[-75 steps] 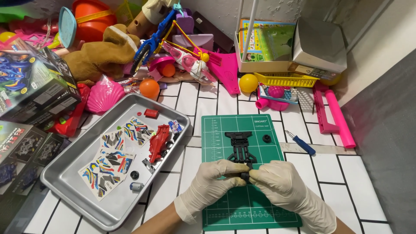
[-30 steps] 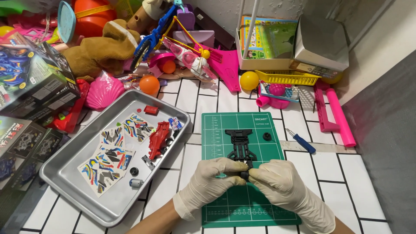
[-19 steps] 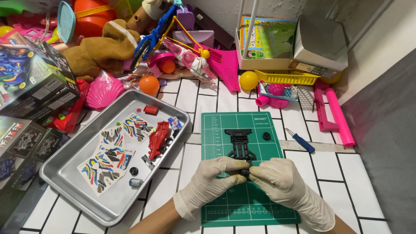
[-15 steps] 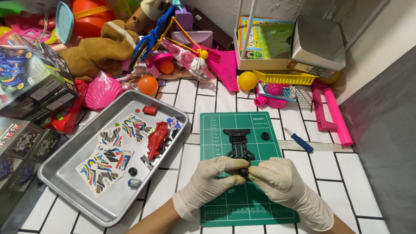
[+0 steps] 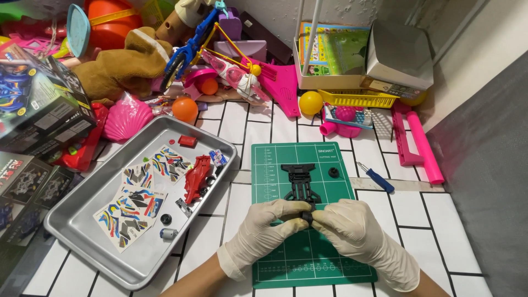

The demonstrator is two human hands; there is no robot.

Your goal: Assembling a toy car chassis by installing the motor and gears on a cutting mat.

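1. Gloved hands meet over a green cutting mat (image 5: 308,258) on a white tiled table.
2. Left hand (image 5: 264,231) and right hand (image 5: 357,234) both pinch the near end of a black toy car chassis (image 5: 300,184), fingers closed on it.
3. Chassis lies along the mat's middle, pointing away.
4. Left of the mat, a metal tray (image 5: 82,231) holds sticker sheets (image 5: 132,209) and a red car body (image 5: 196,177).

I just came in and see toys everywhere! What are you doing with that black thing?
A person in pale gloves grips the near end of a black toy-car chassis with the left hand and right hand, over a green cutting mat. Beside it, a metal tray holds a red car body, sticker sheets and small parts.
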